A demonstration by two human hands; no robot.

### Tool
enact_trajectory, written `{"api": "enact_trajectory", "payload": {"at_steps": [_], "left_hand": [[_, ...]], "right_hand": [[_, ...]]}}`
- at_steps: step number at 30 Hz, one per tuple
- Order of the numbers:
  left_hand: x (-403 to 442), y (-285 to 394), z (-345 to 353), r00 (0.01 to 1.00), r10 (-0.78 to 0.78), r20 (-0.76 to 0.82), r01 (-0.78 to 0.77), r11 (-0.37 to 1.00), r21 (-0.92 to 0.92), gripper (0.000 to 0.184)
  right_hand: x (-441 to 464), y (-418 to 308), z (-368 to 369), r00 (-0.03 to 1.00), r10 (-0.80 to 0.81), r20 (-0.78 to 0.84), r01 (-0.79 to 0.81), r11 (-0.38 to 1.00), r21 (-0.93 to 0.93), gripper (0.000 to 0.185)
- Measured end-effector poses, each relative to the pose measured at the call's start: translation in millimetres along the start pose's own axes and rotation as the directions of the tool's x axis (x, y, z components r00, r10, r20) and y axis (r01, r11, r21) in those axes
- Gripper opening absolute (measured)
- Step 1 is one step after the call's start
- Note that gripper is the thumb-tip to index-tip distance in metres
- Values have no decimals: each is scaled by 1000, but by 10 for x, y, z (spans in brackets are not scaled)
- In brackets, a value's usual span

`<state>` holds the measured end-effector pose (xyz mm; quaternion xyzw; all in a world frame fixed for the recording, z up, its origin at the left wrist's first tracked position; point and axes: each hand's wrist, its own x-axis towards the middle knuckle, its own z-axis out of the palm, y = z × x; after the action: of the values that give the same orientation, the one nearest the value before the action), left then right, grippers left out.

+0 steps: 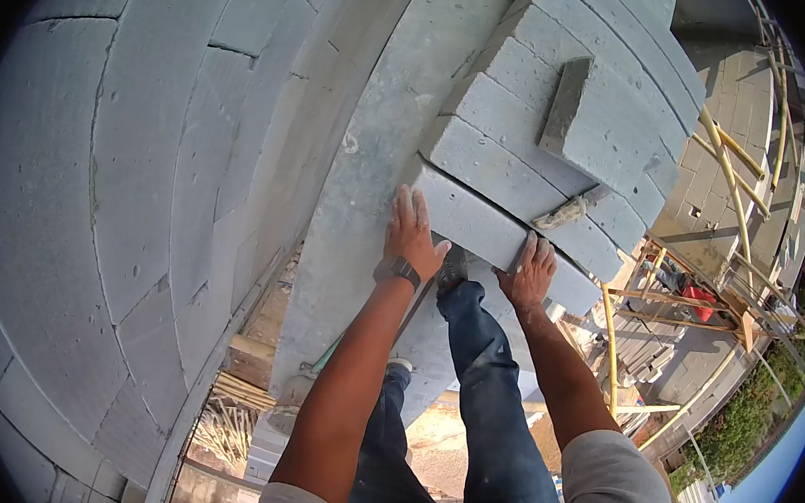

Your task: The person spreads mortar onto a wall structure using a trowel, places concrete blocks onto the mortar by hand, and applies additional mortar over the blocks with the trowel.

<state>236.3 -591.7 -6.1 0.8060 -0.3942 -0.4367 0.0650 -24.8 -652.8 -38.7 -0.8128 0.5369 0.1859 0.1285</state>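
Observation:
A long grey concrete block [476,216] lies along the near side of a stack of similar blocks [515,147], with a narrow dark gap between. My left hand [413,238] is at its left end, fingers along the edge and thumb spread toward the near face. My right hand [528,273] grips farther right, fingers over the top edge and thumb on the near side. Both palms are hidden. A dark watch [397,270] is on my left wrist. Just beyond my right hand, a dusty, pale-handled tool [564,212] rests on the stack; its kind is unclear.
Another block [611,126] sits atop the stack. A tall block wall [145,156] rises at left. My feet are on a grey surface [334,284], beside a drop to the ground. Yellowish scaffold poles [608,348] and a person in red [698,301] are at right.

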Motion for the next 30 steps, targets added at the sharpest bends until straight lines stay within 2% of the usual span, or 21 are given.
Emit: {"api": "enact_trajectory", "payload": {"at_steps": [3, 4, 7, 10, 11, 14, 15, 17, 19, 20, 22, 23, 24, 25, 27, 28, 29, 30], "left_hand": [[-60, -77, -5, 999, 39, 11, -40, 996, 84, 101], [-61, -107, -5, 999, 52, 15, -53, 995, 83, 101], [-90, -190, -24, 997, 68, 33, -70, 995, 65, 100], [-75, -229, -67, 997, 74, 23, -75, 997, 7, 98], [-70, -254, -114, 997, 66, 47, -65, 998, -27, 98], [-310, -301, -215, 981, -111, 156, 136, 978, -161, 104], [-545, -273, -371, 970, -179, 167, 212, 954, -213, 105], [-987, -459, -206, 981, -193, 17, 185, 903, -388, 107], [-1467, -711, -180, 962, -268, 46, 264, 878, -400, 107], [-1790, -853, -131, 950, -304, 70, 306, 860, -408, 107], [-2380, -1153, 54, 898, -426, 112, 434, 811, -393, 103], [-2661, -1272, 72, 864, -476, 160, 500, 780, -377, 102], [-2927, -1367, 106, 833, -512, 210, 553, 752, -360, 100], [-3156, -1488, 268, 829, -520, 207, 557, 735, -387, 99], [-3709, -1553, 270, 823, -545, 163, 556, 713, -427, 95], [-3983, -1523, 165, 817, -566, 116, 552, 705, -446, 93], [-4226, -1526, 136, 819, -559, 133, 539, 668, -513, 91], [-4466, -1486, 166, 825, -544, 154, 521, 628, -578, 90]], "right_hand": [[112, 25, -71, 997, -19, 70, 20, 1000, -22, 117], [122, 26, -56, 996, -87, 1, 87, 996, -31, 116], [143, -128, -13, 984, -161, -81, 160, 987, -24, 113], [255, -157, 39, 989, -148, 15, 149, 982, -119, 109], [274, -185, -49, 987, -121, 105, 132, 986, -99, 106], [241, -167, -72, 984, -171, 56, 175, 982, -76, 97], [196, -199, -199, 979, -182, 94, 186, 982, -37, 95], [1, -153, -323, 967, -248, 67, 251, 967, -48, 99], [-214, -161, -532, 952, -296, 72, 296, 955, 11, 99], [-367, -56, -559, 904, -426, -19, 426, 905, -4, 102], [-650, 0, -780, 869, -495, 7, 495, 869, -22, 110], [-796, -55, -979, 889, -454, 66, 454, 891, 8, 113], [-941, -60, -1098, 875, -480, 66, 483, 875, -41, 115], [-1083, -101, -1269, 847, -530, 39, 531, 846, -55, 117], [-1435, -393, -1879, 781, -624, -26, 625, 779, 56, 107], [-1610, -507, -2124, 739, -671, -64, 673, 739, 25, 106], [-1791, -621, -2362, 691, -715, -103, 718, 696, -9, 106], [-1991, -784, -2663, 723, -690, -38, 690, 719, 82, 99]]}}
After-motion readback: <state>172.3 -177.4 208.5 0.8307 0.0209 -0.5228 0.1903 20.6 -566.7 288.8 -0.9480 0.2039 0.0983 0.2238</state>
